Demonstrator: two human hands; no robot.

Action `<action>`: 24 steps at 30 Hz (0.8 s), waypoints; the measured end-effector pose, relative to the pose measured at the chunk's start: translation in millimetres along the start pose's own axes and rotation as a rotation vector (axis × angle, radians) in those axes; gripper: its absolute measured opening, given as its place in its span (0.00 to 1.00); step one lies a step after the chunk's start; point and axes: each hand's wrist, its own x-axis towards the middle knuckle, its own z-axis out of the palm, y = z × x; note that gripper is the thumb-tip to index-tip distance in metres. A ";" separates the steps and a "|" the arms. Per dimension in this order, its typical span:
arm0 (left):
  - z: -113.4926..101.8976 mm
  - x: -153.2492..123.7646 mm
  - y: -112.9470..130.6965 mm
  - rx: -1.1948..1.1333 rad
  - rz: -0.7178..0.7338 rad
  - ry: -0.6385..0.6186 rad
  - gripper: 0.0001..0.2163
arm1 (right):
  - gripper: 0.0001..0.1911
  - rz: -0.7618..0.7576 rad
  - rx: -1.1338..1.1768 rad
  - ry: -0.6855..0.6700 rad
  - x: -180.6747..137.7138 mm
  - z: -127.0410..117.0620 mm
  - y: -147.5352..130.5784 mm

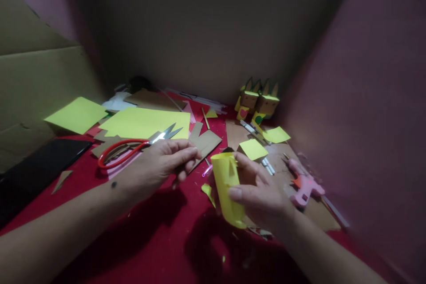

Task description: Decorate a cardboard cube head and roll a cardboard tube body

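My right hand (258, 193) is closed round a yellow paper-covered piece (227, 186), thumb pressed on its front, held just above the red table cover (159, 239). My left hand (159, 164) hovers to its left, fingers curled together with the fingertips pointing at the yellow piece; nothing shows in it. Red-handled scissors (133, 147) lie right behind the left hand, blades pointing right.
Yellow paper sheets (146, 123) and cardboard pieces (204, 141) lie behind the hands. Two small cardboard figures (258, 102) stand at the back right. A pink glue gun (304, 187) rests on cardboard at the right. A dark flat object (40, 168) lies at the left. Cardboard walls enclose the area.
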 end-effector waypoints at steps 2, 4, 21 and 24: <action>-5.1 1.3 -2.5 0.018 0.024 0.047 0.13 | 0.27 0.116 0.143 0.021 -0.5 3.6 2.1; -7.6 1.0 -4.0 0.056 0.078 0.064 0.14 | 0.33 0.184 0.222 0.047 -2.1 9.9 2.2; -3.2 -17.5 1.2 0.429 0.618 -0.164 0.09 | 0.28 0.250 0.064 0.103 -7.5 21.4 12.2; -0.4 -16.2 -1.7 0.475 0.667 -0.159 0.08 | 0.29 0.274 0.026 0.096 -7.8 21.4 11.6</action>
